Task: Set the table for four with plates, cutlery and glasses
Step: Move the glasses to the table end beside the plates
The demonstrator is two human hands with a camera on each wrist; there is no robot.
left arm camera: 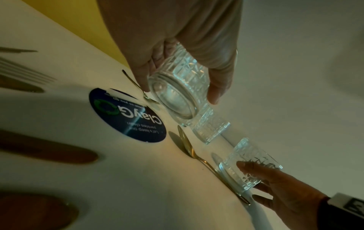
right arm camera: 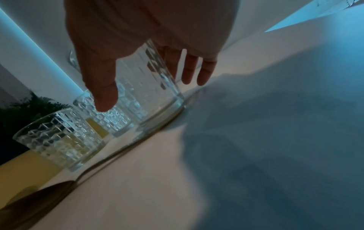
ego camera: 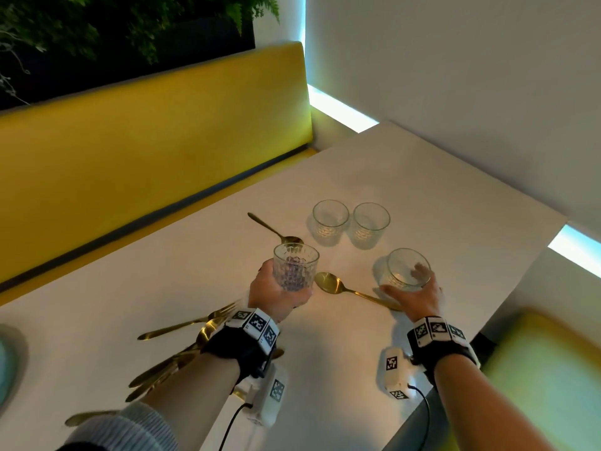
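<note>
Clear patterned glass fills both hands. In the head view we see our left hand (ego camera: pixel 276 289) wrapped round a tumbler (ego camera: pixel 295 266), fingers and thumb curled on its wall, holding it up off the white desk (ego camera: pixel 422 196). Our right hand (ego camera: pixel 414 296) is spread round a second tumbler (ego camera: pixel 406 270) at about 3 o'clock from the first; thumb on the near side, fingers showing through the far wall. This glass leans slightly, and whether its base fully meets the desk we cannot tell. Two more glasses (ego camera: pixel 330 221) stand upright side by side at 12 o'clock, almost touching. A gold spoon (ego camera: pixel 344 288) lies between our hands, its handle running under the right one; another spoon (ego camera: pixel 274 229) lies at 11 o'clock, behind the lifted tumbler. Gold forks and knives (ego camera: pixel 182 346) lie heaped at 8 o'clock by the left wrist. A yellow bench (ego camera: pixel 146 151) runs along the far edge.

From the left wrist, the lifted tumbler (left arm camera: pixel 177 91) is pinched between thumb and fingers (left arm camera: pixel 216 87), base toward us. A dark round sticker (left arm camera: pixel 126 115) sits on the desk at 9 o'clock of it. The right hand (left arm camera: pixel 285 191) reaches round the other tumbler (left arm camera: pixel 248 165) at 5 o'clock.

From the right wrist, the thumb (right arm camera: pixel 104 93) and fingers bracket the tumbler (right arm camera: pixel 149 93), loosely rather than tight; the standing pair is at 8 o'clock.
</note>
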